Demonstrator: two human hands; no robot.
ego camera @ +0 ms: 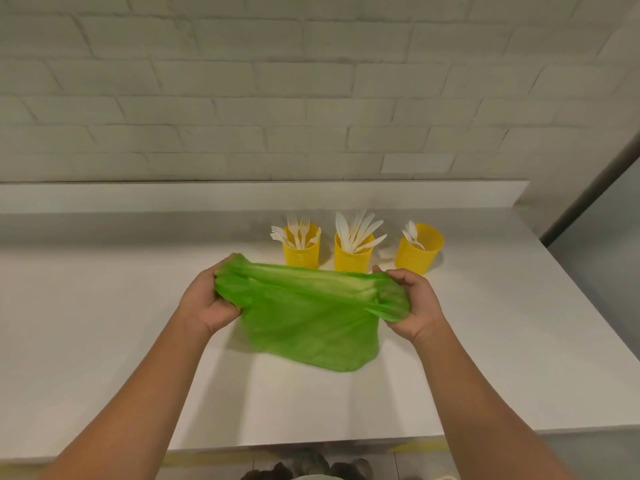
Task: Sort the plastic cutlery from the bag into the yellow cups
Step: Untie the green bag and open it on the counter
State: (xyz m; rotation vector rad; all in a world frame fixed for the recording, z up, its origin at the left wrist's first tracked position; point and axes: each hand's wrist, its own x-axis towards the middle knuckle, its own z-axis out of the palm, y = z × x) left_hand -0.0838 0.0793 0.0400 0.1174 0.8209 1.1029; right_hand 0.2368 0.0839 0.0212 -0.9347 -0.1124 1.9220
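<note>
1. Left hand (pixel 207 301) and right hand (pixel 414 304) each grip one end of the green bag (pixel 308 320), stretched between them above the white counter (pixel 104 323).
2. Behind it stand three yellow cups: forks (pixel 300 251), knives (pixel 352 252), spoons (pixel 418 248).

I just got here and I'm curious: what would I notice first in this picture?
The bright green bag jumps out first, stretched between the left hand and the right hand over the middle of the white counter. Farther back, in a yellow row, the left cup holds forks, the middle cup knives and the right cup spoons.
</note>
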